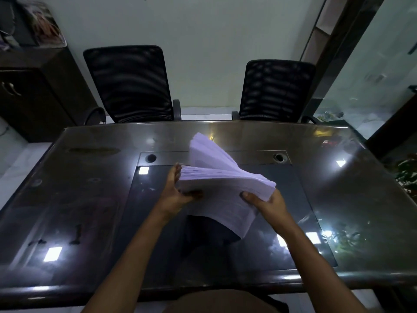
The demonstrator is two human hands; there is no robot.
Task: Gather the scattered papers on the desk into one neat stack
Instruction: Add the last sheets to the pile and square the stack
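Now the left hand (178, 190) and the right hand (264, 199) both hold the big pile of papers (221, 184) up over the counter (90, 199), but the top sheets fan open and could slide off if the hands tip or let go a bit.

The fingers of the left hand (178, 190) are partly hidden behind the left edge of the paper stack (221, 188). Only the thumb of the right hand (266, 203) shows on top, its fingers out of sight beneath the sheets. Whether the stack's near corner touches the counter (90, 199) cannot be told. Any print on the sheets is too blurred to read. The counter hides the seats of the far left chair (128, 84) and far right chair (275, 91). The picture's edge cuts off the dark cabinet (33, 93) at far left, and the clutter on top is blurred. The plant (408, 175) at right is cut off too.
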